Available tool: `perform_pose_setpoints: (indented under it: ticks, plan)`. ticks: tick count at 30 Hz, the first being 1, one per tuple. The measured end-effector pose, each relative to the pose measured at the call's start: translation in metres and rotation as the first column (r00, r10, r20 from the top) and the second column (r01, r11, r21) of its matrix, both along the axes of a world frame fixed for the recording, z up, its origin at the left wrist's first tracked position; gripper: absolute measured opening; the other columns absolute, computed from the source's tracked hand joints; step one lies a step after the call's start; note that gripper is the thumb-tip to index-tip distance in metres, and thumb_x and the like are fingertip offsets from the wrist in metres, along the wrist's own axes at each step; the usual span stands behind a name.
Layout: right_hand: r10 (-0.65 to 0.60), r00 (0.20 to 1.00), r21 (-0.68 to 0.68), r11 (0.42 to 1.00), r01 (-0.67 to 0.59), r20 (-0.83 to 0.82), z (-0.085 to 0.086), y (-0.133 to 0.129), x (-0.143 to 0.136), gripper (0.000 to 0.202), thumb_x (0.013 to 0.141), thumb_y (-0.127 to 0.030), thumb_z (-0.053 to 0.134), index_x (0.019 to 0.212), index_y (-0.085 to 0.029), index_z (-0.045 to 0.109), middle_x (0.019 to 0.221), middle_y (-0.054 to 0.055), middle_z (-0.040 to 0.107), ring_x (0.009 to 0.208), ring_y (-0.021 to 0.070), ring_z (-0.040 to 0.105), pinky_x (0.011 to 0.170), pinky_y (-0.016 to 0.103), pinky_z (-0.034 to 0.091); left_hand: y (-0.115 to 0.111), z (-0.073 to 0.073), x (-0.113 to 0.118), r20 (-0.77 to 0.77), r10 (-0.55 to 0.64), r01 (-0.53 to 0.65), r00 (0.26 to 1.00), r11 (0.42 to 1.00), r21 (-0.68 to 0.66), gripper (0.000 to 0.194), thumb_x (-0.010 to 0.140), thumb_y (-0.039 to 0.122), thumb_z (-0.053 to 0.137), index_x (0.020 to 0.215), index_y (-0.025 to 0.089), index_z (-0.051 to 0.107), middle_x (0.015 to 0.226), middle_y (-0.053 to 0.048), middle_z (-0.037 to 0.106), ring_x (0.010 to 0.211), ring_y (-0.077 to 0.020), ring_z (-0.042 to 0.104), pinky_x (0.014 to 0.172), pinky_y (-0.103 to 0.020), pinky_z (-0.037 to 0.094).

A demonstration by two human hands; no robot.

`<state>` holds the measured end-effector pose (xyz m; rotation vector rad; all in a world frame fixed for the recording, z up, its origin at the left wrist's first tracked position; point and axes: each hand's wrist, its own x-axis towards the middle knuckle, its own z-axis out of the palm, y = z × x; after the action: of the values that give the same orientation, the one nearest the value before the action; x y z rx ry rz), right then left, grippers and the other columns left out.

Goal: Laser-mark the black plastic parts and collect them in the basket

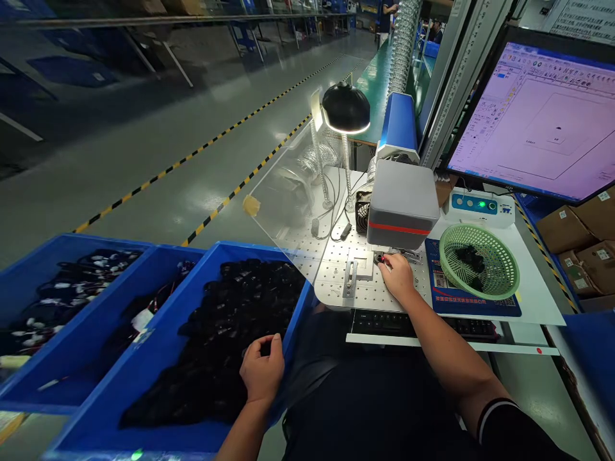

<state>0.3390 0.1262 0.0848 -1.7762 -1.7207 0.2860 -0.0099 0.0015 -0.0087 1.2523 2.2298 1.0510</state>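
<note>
A person seated or standing at a workstation, seen from their own head height, looks down on both bare hands. The right hand (398, 275) reaches over a perforated metal plate (331, 285), its fingertips at a small dark part (378, 258) set just beside a pale block-like fixture (364, 264), below a grey machine head (403, 202) with a red stripe. Whether these fingers are clamped on the part or only touch it cannot be told. The left hand (262, 371) hangs loosely curled over the right-hand edge of a large blue bin (91, 432) heaped with black pieces (240, 314); a dark gap shows between thumb and forefinger, but whether their tips meet or hold anything is unclear. Two more blue compartments with dark wired pieces lie further left. To the right of the metal plate, a green mesh basket (508, 278) with a few black pieces inside stands on a dark blue mat (473, 308). A keyboard (384, 321) sits below the work surface. Behind are a lit black lamp (346, 109), a control box (480, 208) with a glowing green light, and a tilted monitor (548, 128).
</note>
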Motion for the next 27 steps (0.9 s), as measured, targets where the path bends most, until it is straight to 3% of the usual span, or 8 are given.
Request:
perform_pose_setpoints:
  ticks: [6, 10, 16, 20, 24, 27]
  plan:
    - [0.006, 0.999, 0.009, 1.0, -0.005, -0.039, 0.0, -0.007, 0.004, 0.032, 0.087, -0.027, 0.064, 0.117, -0.016, 0.069, 0.096, 0.008, 0.066, 0.093, 0.0248, 0.061, 0.083, 0.039, 0.051, 0.0, 0.001, 0.0, 0.007, -0.003, 0.003, 1.0, 1.0, -0.011, 0.029, 0.081, 0.051, 0.055, 0.082, 0.022, 0.061, 0.088, -0.009, 0.066, 0.095, -0.0301, 0.061, 0.095, -0.047, 0.046]
    - [-0.008, 0.996, 0.03, 0.999, 0.01, -0.088, -0.004, -0.029, 0.017, 0.034, 0.086, -0.03, 0.063, 0.118, -0.018, 0.067, 0.096, 0.008, 0.066, 0.087, 0.0239, 0.061, 0.082, 0.04, 0.053, 0.0, -0.004, -0.002, -0.017, 0.004, -0.004, 1.0, 1.0, 0.024, 0.027, 0.079, 0.048, 0.055, 0.082, 0.022, 0.061, 0.091, -0.009, 0.066, 0.093, -0.0291, 0.061, 0.093, -0.046, 0.047]
    - [0.073, 0.989, 0.147, 0.988, -0.053, -0.131, 0.005, -0.113, 0.021, 0.022, 0.093, -0.027, 0.056, 0.111, -0.025, 0.069, 0.1, 0.008, 0.071, 0.092, 0.024, 0.066, 0.084, 0.043, 0.056, -0.002, -0.007, -0.003, 0.098, 0.046, -0.041, 0.994, 0.998, -0.055, 0.029, 0.076, 0.041, 0.057, 0.093, 0.019, 0.065, 0.084, -0.006, 0.065, 0.073, -0.0218, 0.059, 0.077, -0.038, 0.049]
    - [0.174, 0.982, 0.088, 0.982, -0.168, -0.075, 0.011, -0.167, 0.012, 0.023, 0.094, -0.022, 0.056, 0.109, -0.03, 0.071, 0.098, 0.006, 0.075, 0.094, 0.0252, 0.07, 0.089, 0.047, 0.055, -0.002, -0.005, -0.004, 0.18, 0.114, -0.09, 0.977, 0.987, -0.136, 0.035, 0.073, 0.04, 0.059, 0.1, 0.018, 0.066, 0.077, -0.003, 0.064, 0.061, -0.0186, 0.056, 0.068, -0.037, 0.048]
    - [0.22, 0.975, 0.015, 0.976, -0.219, -0.044, 0.005, -0.185, 0.013, 0.026, 0.094, -0.021, 0.055, 0.115, -0.029, 0.07, 0.106, 0.007, 0.076, 0.1, 0.0263, 0.071, 0.089, 0.048, 0.056, 0.001, -0.006, -0.006, 0.312, 0.198, -0.139, 0.929, 0.969, -0.202, 0.037, 0.068, 0.036, 0.062, 0.101, 0.019, 0.066, 0.071, -0.001, 0.064, 0.059, -0.019, 0.057, 0.062, -0.035, 0.047]
    - [0.229, 0.973, -0.02, 0.973, -0.23, -0.034, -0.002, -0.186, 0.017, 0.027, 0.094, -0.022, 0.056, 0.116, -0.028, 0.07, 0.108, 0.007, 0.076, 0.102, 0.0271, 0.071, 0.091, 0.048, 0.057, 0.006, -0.012, -0.008, 0.501, 0.322, -0.235, 0.803, 0.944, -0.231, 0.036, 0.061, 0.031, 0.065, 0.096, 0.02, 0.063, 0.071, -0.001, 0.063, 0.062, -0.0185, 0.059, 0.061, -0.034, 0.049]
